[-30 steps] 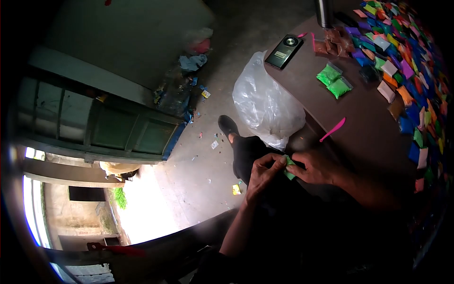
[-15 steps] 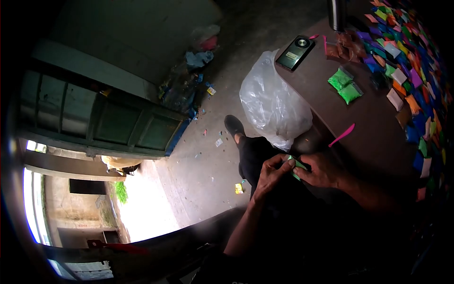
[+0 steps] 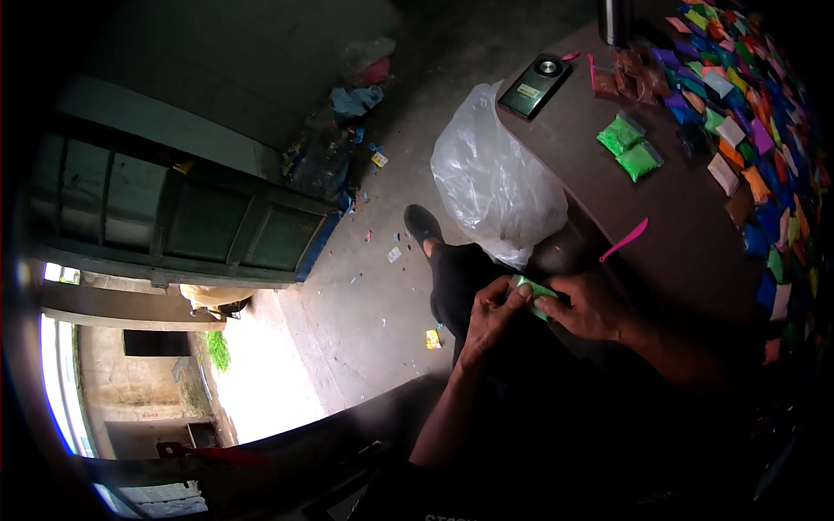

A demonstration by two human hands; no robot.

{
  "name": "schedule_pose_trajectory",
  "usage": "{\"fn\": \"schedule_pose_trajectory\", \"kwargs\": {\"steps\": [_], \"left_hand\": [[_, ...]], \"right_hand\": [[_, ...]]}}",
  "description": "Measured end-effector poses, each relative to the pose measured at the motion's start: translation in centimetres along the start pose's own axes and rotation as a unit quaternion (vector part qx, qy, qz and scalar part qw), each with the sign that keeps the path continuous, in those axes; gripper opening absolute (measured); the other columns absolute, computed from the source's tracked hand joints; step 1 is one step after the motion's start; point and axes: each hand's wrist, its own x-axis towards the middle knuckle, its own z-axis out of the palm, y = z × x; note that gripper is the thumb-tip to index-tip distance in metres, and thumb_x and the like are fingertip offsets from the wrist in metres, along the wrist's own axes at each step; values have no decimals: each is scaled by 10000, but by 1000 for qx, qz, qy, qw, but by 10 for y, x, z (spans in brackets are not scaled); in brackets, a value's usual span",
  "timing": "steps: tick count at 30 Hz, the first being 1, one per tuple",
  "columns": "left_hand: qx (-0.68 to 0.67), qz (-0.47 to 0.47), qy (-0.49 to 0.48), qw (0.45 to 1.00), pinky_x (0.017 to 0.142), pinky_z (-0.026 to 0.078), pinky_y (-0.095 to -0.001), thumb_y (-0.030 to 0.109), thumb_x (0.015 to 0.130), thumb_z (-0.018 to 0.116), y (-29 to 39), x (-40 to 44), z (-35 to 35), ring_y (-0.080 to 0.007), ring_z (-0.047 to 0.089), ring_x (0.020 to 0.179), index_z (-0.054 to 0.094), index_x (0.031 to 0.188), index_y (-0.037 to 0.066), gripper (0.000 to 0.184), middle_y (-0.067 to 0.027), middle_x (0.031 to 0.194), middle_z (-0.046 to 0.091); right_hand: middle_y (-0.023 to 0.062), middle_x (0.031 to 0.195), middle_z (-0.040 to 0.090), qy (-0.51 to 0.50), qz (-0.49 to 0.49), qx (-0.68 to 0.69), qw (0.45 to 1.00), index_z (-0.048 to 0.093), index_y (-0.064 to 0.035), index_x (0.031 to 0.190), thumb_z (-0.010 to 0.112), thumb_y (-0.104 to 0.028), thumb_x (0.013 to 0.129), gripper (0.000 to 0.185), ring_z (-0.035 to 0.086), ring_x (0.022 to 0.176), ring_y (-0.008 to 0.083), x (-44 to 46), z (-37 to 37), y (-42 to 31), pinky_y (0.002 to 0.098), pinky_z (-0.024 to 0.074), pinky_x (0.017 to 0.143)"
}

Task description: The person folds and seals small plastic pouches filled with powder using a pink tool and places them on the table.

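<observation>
Between my two hands is a small green packet [image 3: 540, 293], held over my lap just off the table's edge. My left hand [image 3: 493, 319] pinches its left end, thumb on top. The fingers of my right hand [image 3: 584, 307] are closed on its other end and partly cover it. Closest on the brown table [image 3: 669, 252] lies a pink plastic knife [image 3: 625, 240]. Two bright green packets [image 3: 621, 135] lie further back, side by side.
A clear plastic bag [image 3: 495, 174] bulges beside the table. A dark phone-like device [image 3: 536, 85], a metal flask [image 3: 613, 22], brown packets [image 3: 630, 78] and a heap of colourful packets [image 3: 764, 130] are on the table. Litter [image 3: 433, 339] dots the floor near a green door [image 3: 208, 208].
The view has shifted slightly, so the table and floor appear a little further left. Both hands keep hold of the green packet, and more of its upper face shows.
</observation>
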Motion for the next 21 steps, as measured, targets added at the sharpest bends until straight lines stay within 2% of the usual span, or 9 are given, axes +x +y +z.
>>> {"fn": "schedule_pose_trajectory", "kwargs": {"steps": [2,5,7,8,10,14,17,19,21], "left_hand": [[68,-52,-11,996,777,459,-232,283,1051,717,6,-1,1,-40,586,840,735,1029,46,239,43,896,693],[30,-33,-18,999,759,449,-226,279,1050,719,11,-1,5,-35,583,831,747,1042,48,233,50,886,690],[16,-24,-10,1000,749,443,-221,282,1049,720,4,0,4,-29,577,821,747,1018,52,234,57,876,686],[2,-13,-2,1000,738,437,-217,284,1049,722,1,1,3,-24,571,812,748,994,56,236,64,865,682],[-3,-13,1,1000,731,433,-212,287,1049,722,-5,2,1,-18,566,805,745,971,59,242,69,859,680],[-1,0,8,1000,715,426,-210,291,1049,722,-13,2,-1,-11,553,786,729,941,56,259,75,844,675],[-21,-3,9,1000,708,425,-212,301,1051,718,-9,0,2,-15,553,786,730,974,46,266,71,843,670],[-1,-12,12,1000,701,425,-212,306,1052,715,-2,-2,2,-17,552,782,731,993,43,270,68,843,670],[19,-21,15,999,695,424,-212,312,1053,712,3,-3,3,-18,552,778,733,1012,40,275,65,842,671]], "right_hand": [[160,690,599,7,13,37,999,616,-10,855,684,-324,1008,355,579,618,246,0,-1,-2,414,475,604],[142,677,592,20,-19,23,999,620,-11,860,683,-309,1016,343,569,603,230,2,-4,-5,400,462,585],[115,636,558,21,10,15,1000,609,2,821,721,-332,996,393,528,591,133,2,-5,-13,369,429,550],[115,636,558,21,11,15,1000,609,2,821,721,-332,996,393,528,591,133,2,-5,-15,369,429,550],[121,645,574,15,2,-13,1000,630,-20,844,711,-346,1010,375,590,578,215,2,-5,-18,381,448,544],[129,651,586,12,-2,-32,999,634,-29,833,716,-363,1006,385,606,580,227,1,-4,-10,387,454,540],[100,669,613,-2,9,-42,999,643,-25,844,707,-391,1016,409,610,598,185,1,-2,-1,365,461,555],[64,687,632,7,47,95,994,653,-17,865,695,-398,1030,417,602,625,138,1,3,3,342,469,577],[50,693,635,14,41,96,994,656,-13,873,694,-396,1033,416,595,636,121,1,1,9,334,471,585]]}}
